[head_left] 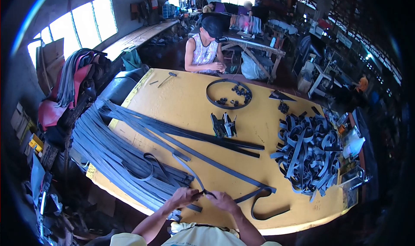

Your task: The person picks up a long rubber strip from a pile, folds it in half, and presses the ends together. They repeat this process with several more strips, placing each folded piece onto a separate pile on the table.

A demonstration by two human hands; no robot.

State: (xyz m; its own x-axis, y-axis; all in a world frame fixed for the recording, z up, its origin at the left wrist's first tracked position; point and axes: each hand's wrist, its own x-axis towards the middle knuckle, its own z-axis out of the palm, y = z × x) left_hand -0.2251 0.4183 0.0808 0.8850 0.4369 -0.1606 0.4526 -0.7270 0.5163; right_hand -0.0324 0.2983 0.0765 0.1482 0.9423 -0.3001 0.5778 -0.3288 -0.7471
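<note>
My left hand [186, 197] and my right hand [221, 201] meet at the table's near edge, fingers closed around a dark leather strap [193, 172]. One length of the strap curves up and away to the left from between them. What exactly the fingertips pinch is too small to make out. Left of my hands lies a thick bundle of long dark straps [116, 153]. A few longer straps [207, 161] stretch diagonally across the table beyond. To the right, a strap end curls [256, 215] on the yellow tabletop.
A tangled heap of cut strips [304, 153] covers the right side of the yellow table [181, 88]. Mid-table stand dark clamp-like tools [223, 125]. Farther back are a strap ring [210, 100] with small dark pieces and a hammer [166, 78]. A person [205, 51] sits opposite.
</note>
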